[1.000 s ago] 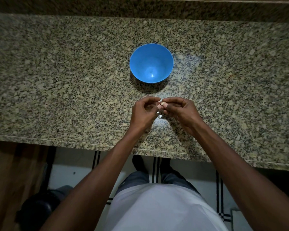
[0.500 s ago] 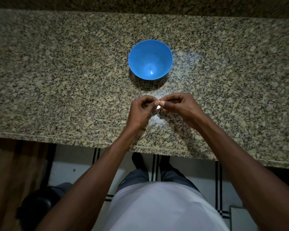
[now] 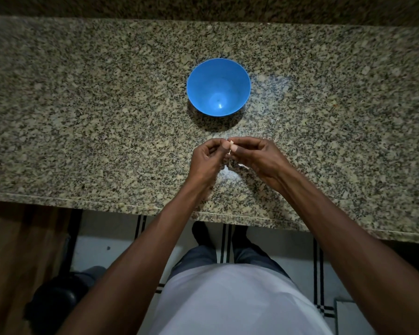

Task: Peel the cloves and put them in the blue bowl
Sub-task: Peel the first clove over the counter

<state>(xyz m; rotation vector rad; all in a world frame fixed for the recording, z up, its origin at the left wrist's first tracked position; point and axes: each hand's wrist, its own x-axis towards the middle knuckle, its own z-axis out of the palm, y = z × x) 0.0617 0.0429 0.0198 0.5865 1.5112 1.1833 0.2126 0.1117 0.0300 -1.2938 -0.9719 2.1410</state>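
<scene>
Near the middle of the frame, the left hand (image 3: 207,160) and right hand (image 3: 257,155) both pinch one small clove (image 3: 230,147) between their fingertips, and the empty blue bowl (image 3: 218,87) sits straight above them, equally near both.

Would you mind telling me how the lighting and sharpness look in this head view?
Head view: dim, corners vignetted; light pools around the blue bowl, which casts a shadow toward the person; wide-angle bending of the counter edge; the clove between both hands is tiny and unclear.
</scene>
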